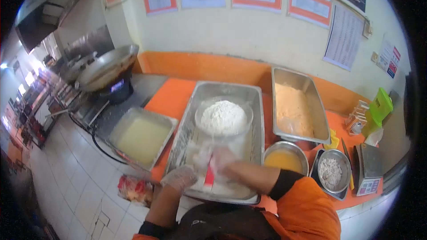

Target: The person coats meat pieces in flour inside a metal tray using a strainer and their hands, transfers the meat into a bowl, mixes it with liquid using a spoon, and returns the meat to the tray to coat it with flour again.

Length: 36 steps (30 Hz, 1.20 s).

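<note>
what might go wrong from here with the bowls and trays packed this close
The right forearm passes close to the bowl of orange liquid, so a stray elbow might tip it. The white powder is heaped above its bowl's rim, so a bump could spill some into the metal tray.
</note>
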Tool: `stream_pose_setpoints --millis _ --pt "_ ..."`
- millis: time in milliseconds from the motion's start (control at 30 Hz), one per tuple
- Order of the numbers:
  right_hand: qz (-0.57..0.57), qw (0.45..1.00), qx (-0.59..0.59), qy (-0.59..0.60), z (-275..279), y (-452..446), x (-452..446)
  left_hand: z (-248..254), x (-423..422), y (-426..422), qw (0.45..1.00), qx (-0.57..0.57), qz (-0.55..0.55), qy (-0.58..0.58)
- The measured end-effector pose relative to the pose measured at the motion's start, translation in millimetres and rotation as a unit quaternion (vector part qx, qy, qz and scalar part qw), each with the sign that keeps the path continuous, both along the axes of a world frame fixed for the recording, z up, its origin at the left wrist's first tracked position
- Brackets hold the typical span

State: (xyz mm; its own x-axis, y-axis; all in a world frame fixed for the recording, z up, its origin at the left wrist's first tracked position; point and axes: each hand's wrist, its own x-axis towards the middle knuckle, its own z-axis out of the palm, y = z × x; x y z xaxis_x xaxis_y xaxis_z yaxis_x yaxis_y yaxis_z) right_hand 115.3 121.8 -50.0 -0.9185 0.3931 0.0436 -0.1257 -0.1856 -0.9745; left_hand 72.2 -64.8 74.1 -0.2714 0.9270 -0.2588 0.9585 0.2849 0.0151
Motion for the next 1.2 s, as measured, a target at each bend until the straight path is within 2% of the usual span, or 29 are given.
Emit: stream_pose_setpoints --millis 67,100,133,167,200,267,300,333,367,400,433,467,500,533,567,600,633,667,700,767,833,867,900,933,967,1033,1100,1133,1200 --pt "0.005 0.994 -0.110 -0.017 53.0 -35.8 20.9 -4.8 12.2 -10.2 0.982 0.115 0.130 -0.069" --pt "-0.020 0.989 -0.111 -0.092 82.3 -34.7 23.6 15.5 11.4 -8.9 0.994 -0.076 -0.048 0.062" --pt "-0.045 0.978 -0.114 -0.169 99.2 -30.6 25.2 -7.6 6.2 -9.3 0.999 -0.046 0.010 0.015" --pt "0.002 0.900 0.351 -0.258 94.8 -21.1 20.4 -56.1 -9.1 -5.8 0.997 -0.018 0.068 -0.029" --pt "-0.044 0.880 0.435 -0.185 88.8 -32.7 27.0 -99.2 -31.8 0.3 0.990 0.018 0.126 -0.065" --pt "-0.130 0.796 0.590 -0.036 82.1 -72.1 54.8 -186.8 -71.4 -6.5 0.943 0.209 0.095 -0.239" --pt "-0.073 0.881 0.467 0.022 131.1 -82.7 71.6 -189.1 -72.5 -9.2 0.955 0.194 0.057 -0.217" --pt "-0.041 0.881 0.465 -0.071 136.1 -76.2 66.0 -191.3 -73.5 -11.9 0.964 0.180 0.019 -0.195" --pt "-0.008 0.873 0.459 -0.165 134.6 -69.1 59.3 -149.1 -57.3 -5.0 0.995 0.063 -0.042 -0.060" --pt "0.026 0.856 0.448 -0.256 131.4 -63.5 53.1 -96.4 -35.6 0.1 0.990 -0.054 -0.104 0.079" --pt "0.055 0.832 0.437 -0.338 133.3 -58.1 46.5 -19.9 -0.4 -4.0 0.998 -0.060 -0.006 0.028" --pt "0.016 0.846 0.468 -0.254 139.2 -63.4 49.4 -53.3 -16.4 -1.8 0.991 0.120 0.018 -0.064" --pt "-0.020 0.853 0.492 -0.173 140.8 -80.5 62.9 -122.3 -39.0 -5.5 0.943 0.291 0.040 -0.159" --pt "-0.055 0.855 0.507 -0.094 134.0 -97.1 75.7 -133.7 -48.8 -11.3 0.945 0.252 0.081 -0.195" --pt "-0.045 0.781 0.620 0.058 73.1 -69.9 55.1 -144.9 -58.6 -16.9 0.943 0.213 0.123 -0.225" --pt "0.042 0.810 0.577 -0.094 56.3 -53.3 39.7 -101.1 -39.8 -11.8 0.985 0.105 0.055 -0.122" --pt "0.128 0.814 0.513 -0.240 53.8 -33.8 23.0 -52.8 -17.1 -5.3 1.000 -0.007 -0.011 -0.007" --pt "0.095 0.827 0.514 -0.206 85.8 -55.1 42.9 -4.2 5.7 1.1 0.985 -0.104 -0.096 0.101" --pt "0.062 0.838 0.515 -0.171 117.7 -76.7 63.1 -1.7 6.0 4.8 0.994 -0.066 -0.058 0.067" --pt "-0.033 0.813 0.581 0.033 45.3 -83.0 47.6 -20.7 -1.7 2.9 1.000 0.006 0.007 -0.009" --pt "0.044 0.901 0.413 -0.126 80.8 -86.1 43.3 -28.4 -4.8 4.6 0.999 0.017 0.013 -0.025" --pt "0.059 0.919 0.330 -0.209 98.8 -87.7 41.2 -30.5 -6.4 7.5 0.999 0.022 0.016 -0.030" --pt "0.010 0.957 0.161 -0.241 73.3 -81.6 19.9 -30.1 -7.5 7.5 0.999 0.021 0.016 -0.031" --pt "-0.035 0.920 0.385 -0.068 72.7 -83.9 24.1 -28.8 -8.2 7.8 0.999 0.029 0.019 -0.034" --pt "-0.166 0.782 0.596 0.076 87.9 -88.8 32.7 -29.2 -8.5 5.3 0.999 0.034 0.022 -0.035" --pt "0.038 0.798 0.567 0.201 144.6 -76.1 53.8 -29.9 -11.3 2.3 0.998 0.039 0.027 -0.040" --pt "0.019 0.840 0.542 -0.026 105.4 -81.4 37.5 -30.0 -17.2 9.6 0.997 0.054 0.027 -0.044" --pt "0.012 0.837 0.528 -0.140 85.7 -84.3 29.5 -29.7 -17.0 7.9 0.997 0.056 0.027 -0.049" --pt "-0.015 0.835 0.505 -0.218 140.8 -89.9 45.6 -29.9 -17.0 7.5 0.996 0.059 0.030 -0.053"
